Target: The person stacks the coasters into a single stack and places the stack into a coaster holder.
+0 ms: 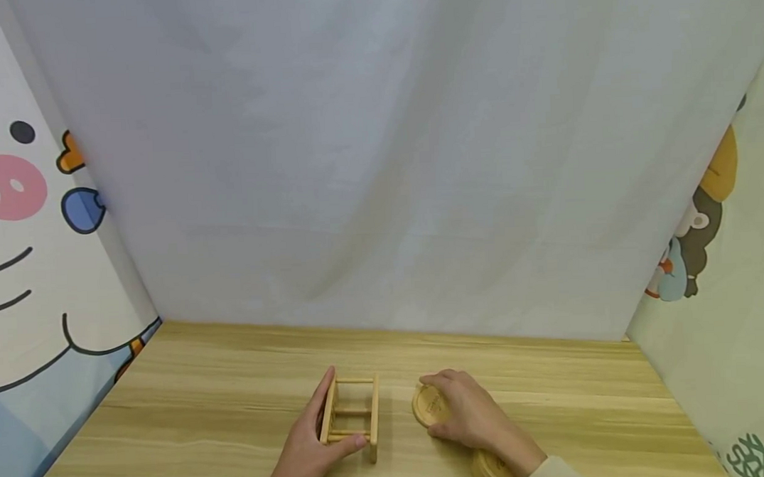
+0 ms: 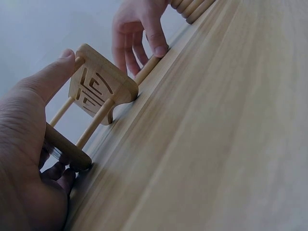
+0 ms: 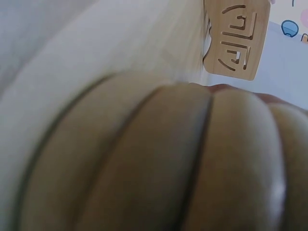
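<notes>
My left hand [image 1: 304,448] grips a small wooden rack [image 1: 374,413], thumb across its near side and fingers along the left panel. Two upright panels joined by thin rods make up this rack; the cut-out pattern on one panel [image 2: 124,79] shows in the left wrist view. To its right, my right hand [image 1: 471,409] holds a round wooden coaster [image 1: 430,405] by its edge, thumb at the near side and fingers at the far side. That coaster [image 2: 146,70] lies flat on or just above the table. Fingers partly cover it.
A stack of round wooden coasters [image 1: 492,471] stands under my right forearm, partly hidden; it fills the right wrist view, blurred. The wooden table [image 1: 234,373] ends at a pale cloth backdrop [image 1: 380,196]. Cartoon-printed panels [image 1: 32,282] stand at the sides.
</notes>
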The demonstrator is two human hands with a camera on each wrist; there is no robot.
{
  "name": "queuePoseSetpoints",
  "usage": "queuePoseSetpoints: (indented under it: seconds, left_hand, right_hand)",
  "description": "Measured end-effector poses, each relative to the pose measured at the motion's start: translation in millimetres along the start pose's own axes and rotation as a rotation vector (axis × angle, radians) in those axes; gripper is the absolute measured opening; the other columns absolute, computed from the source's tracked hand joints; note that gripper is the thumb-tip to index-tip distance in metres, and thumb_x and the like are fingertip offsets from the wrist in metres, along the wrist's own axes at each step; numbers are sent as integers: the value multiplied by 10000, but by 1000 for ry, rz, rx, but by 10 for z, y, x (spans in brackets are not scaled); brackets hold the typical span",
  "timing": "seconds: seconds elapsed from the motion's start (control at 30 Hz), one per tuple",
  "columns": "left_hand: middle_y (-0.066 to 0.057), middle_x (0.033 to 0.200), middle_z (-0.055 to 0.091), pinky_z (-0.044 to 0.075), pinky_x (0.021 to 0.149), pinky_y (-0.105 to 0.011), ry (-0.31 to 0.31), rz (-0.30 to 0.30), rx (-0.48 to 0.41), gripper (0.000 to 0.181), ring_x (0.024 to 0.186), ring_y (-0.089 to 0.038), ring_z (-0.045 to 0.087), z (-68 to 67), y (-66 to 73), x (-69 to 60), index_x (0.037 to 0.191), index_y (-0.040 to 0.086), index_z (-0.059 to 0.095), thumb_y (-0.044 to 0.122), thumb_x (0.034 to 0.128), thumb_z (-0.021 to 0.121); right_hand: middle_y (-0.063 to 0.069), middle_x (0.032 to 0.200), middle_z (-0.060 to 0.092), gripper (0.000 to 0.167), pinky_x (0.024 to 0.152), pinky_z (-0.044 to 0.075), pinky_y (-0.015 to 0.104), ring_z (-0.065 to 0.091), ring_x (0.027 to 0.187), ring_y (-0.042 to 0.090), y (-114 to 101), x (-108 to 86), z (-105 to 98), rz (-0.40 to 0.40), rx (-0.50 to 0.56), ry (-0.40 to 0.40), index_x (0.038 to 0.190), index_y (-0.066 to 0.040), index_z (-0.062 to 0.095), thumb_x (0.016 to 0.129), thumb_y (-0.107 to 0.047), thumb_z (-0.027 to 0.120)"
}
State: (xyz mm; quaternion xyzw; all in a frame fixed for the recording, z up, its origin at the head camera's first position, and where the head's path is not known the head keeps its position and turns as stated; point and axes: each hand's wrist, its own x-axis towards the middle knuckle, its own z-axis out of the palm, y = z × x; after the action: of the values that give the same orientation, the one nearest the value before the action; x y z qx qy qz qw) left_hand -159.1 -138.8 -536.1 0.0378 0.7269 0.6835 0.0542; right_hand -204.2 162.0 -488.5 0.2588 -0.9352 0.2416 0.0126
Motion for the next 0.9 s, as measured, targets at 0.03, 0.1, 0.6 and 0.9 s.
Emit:
queuePoseSetpoints:
  seconds: [0.03,0.1,0.6,0.9]
  left_hand:
    - [-199,1766,356,602,1009,-371,1,0,2,1177,1416,-373,604,-2,-2,0,1794,344,204,234,903,965]
    - [-196,1764,362,594,1016,-363,7,2,15,1178,1419,-367,602,-5,-7,-1,1794,341,210,245,899,969]
    - [-192,1753,384,590,1003,-339,13,1,37,1167,1410,-358,607,-3,-2,-6,1793,342,221,262,900,967]
    - [-210,1755,373,593,1035,-404,13,6,46,1169,1424,-376,596,1,0,2,1795,332,214,263,902,966]
  right_hand:
    - [154,1294,715,745,1044,554,599,654,1213,392,-3,2,0,1,-3,-2,1416,-14,718,741,-116,1015]
    - [134,1270,709,731,1021,565,578,650,1194,371,-10,2,-2,4,-11,-4,1411,-18,725,741,-113,1000]
    - [88,1249,680,627,981,583,525,623,1182,313,-31,-27,-33,38,-20,47,1313,-36,786,719,-127,964]
    - [60,1238,678,636,964,582,487,619,1159,293,-29,-45,-62,37,-27,74,1299,-62,796,692,-135,972]
